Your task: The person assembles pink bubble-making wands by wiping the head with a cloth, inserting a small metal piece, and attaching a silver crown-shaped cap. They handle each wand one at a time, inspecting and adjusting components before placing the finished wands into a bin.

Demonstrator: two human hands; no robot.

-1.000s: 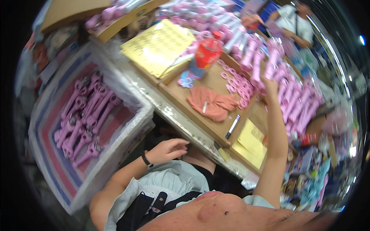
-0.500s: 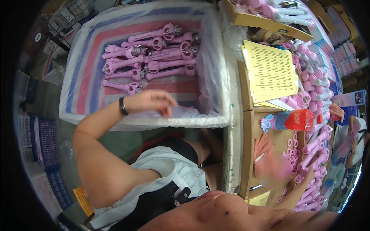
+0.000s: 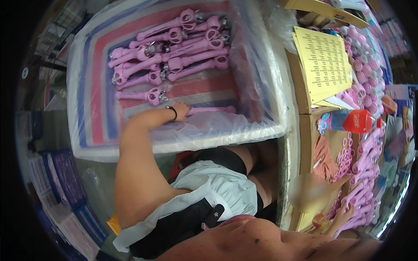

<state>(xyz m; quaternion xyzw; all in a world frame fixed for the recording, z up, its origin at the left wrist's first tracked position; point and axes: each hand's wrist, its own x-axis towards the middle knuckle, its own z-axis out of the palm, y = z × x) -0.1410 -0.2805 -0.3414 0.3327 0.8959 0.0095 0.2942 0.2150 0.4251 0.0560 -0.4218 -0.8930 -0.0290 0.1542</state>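
My left hand, with a dark band at the wrist, is down inside a large foam box lined with clear plastic. Its fingers are closed over one end of a pink toy wand, which lies near the box's front wall. Several more pink wands, with ring-shaped heads and silvery parts, lie in rows farther back. Over on the right-hand bench, my right hand is among a pile of pink wand pieces, its fingers curled around one of them.
Beside the box runs the bench, with yellow printed sheets, a red-labelled bottle, small pink rings and an orange cloth. Purple-blue plastic crates stand on the floor at left. Another person's arm shows at far right.
My left hand has moved from above the box's front wall down into the box, where a wand now lies under it. My right hand has shifted lower in the picture. The whole view has tilted slightly.
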